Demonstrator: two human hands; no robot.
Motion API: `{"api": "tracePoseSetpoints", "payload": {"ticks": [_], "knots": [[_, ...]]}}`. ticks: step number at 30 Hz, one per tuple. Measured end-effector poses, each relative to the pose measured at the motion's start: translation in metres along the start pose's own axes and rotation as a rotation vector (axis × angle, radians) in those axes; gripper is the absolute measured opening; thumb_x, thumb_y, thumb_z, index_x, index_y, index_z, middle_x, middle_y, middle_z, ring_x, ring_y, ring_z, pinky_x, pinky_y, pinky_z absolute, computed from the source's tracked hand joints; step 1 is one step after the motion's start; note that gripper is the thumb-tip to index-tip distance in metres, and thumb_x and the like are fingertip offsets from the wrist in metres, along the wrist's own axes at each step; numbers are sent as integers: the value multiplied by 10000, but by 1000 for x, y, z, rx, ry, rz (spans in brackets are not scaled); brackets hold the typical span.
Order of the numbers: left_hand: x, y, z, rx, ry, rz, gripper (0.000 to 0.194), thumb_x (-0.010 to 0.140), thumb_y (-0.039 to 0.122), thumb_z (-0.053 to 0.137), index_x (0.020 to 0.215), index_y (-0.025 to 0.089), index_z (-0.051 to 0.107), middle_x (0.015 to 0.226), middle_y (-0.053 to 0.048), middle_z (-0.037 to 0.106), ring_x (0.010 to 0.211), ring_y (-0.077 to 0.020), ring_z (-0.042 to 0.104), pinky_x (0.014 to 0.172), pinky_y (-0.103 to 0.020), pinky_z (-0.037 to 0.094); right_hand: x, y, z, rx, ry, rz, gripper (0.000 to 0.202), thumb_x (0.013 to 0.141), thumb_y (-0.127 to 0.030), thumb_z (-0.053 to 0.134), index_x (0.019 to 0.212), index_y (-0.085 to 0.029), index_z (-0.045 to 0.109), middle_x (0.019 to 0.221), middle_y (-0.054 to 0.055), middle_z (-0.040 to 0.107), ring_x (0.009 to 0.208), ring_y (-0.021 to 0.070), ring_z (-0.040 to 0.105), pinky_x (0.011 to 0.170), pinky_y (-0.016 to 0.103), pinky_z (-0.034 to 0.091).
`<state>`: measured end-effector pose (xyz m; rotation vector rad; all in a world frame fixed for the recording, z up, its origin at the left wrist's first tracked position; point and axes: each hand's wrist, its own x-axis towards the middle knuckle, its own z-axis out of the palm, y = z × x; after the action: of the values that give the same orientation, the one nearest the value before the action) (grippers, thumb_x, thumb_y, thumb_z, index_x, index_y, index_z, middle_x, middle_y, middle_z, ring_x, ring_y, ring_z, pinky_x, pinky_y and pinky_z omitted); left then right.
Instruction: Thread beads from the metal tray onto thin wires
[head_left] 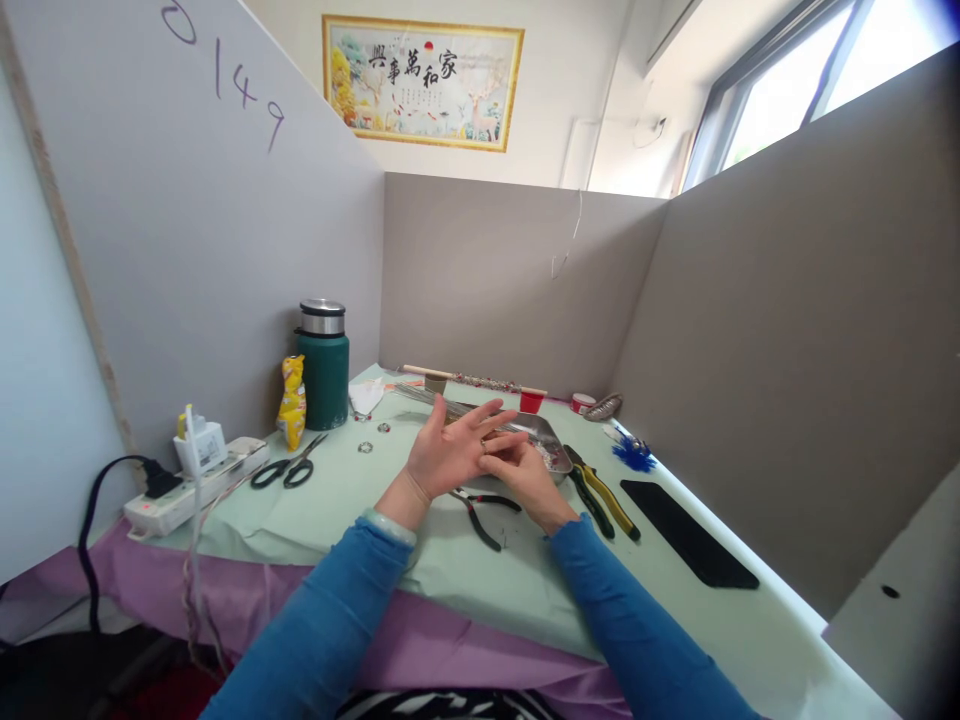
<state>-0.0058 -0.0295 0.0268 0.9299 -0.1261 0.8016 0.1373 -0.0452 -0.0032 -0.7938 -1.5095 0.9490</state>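
My left hand (459,450) is held palm up over the table, its fingers spread. A thin ring (484,444) circles one of its fingers. At that finger, my right hand (525,478) has thumb and fingertips closed together on the ring; the fingers partly hide it. Under and behind the hands is a metal tray (556,440) with small beads, partly covered, and a bundle of thin wires (424,398) reaches over its left side. Below the hands lie small pliers (484,515) with dark handles. Yellow-and-black cutters (604,495) rest to the right.
Scissors (292,468), a green bottle (325,375), a yellow packet (291,405) and a power strip (195,490) are at left. Small beaded rings (365,447) lie nearby. A beaded stick (480,382) and red cup (532,401) stand behind; a black phone (686,532) lies right.
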Motion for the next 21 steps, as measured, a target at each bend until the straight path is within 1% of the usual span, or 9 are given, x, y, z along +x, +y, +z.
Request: {"api": "tracePoseSetpoints", "payload": {"ticks": [3, 8, 12, 15, 19, 21], "knots": [[0, 1, 0, -4, 6, 25, 738, 786, 699, 219, 1231, 174, 485, 1346, -161, 411, 1239, -377, 348, 934, -496, 300, -1, 2, -2, -27, 8, 13, 254, 685, -285, 670, 912, -179, 624, 918, 50, 656, 890, 219, 594, 790, 352, 468], [0, 1, 1, 6, 13, 25, 735, 786, 697, 230, 1231, 170, 485, 1326, -166, 434, 1226, -369, 370, 945, -490, 288, 0, 0, -1, -24, 40, 5, 203, 692, -321, 658, 817, -164, 630, 855, 47, 652, 844, 207, 593, 768, 333, 468], [1, -1, 0, -1, 7, 19, 738, 785, 696, 233, 1226, 162, 487, 1335, -172, 421, 1228, -368, 368, 942, -485, 292, 1, -1, 1, -12, 66, 12, 192, 686, -330, 662, 773, -167, 610, 809, 36, 644, 766, 185, 588, 691, 304, 471], [1, -1, 0, -13, 12, 19, 733, 786, 695, 231, 1212, 161, 497, 1352, -163, 402, 1246, -370, 339, 943, -485, 294, 1, 1, 1, 16, 49, 1, 178, 694, -319, 653, 783, -176, 594, 856, 35, 639, 724, 160, 575, 636, 275, 459], [1, -1, 2, -25, 49, 34, 729, 778, 703, 248, 1201, 167, 502, 1330, -165, 421, 1275, -361, 292, 934, -484, 309, 0, 2, -1, 26, 33, 14, 228, 696, -334, 652, 850, -177, 591, 725, 13, 612, 600, 130, 528, 542, 248, 417], [0, -2, 3, -51, 78, 50, 722, 764, 710, 286, 1203, 177, 495, 1301, -167, 441, 1276, -358, 289, 931, -495, 314, 0, 0, -2, 46, 13, 35, 256, 703, -365, 649, 862, -173, 592, 721, 14, 608, 583, 124, 515, 529, 245, 407]]}}
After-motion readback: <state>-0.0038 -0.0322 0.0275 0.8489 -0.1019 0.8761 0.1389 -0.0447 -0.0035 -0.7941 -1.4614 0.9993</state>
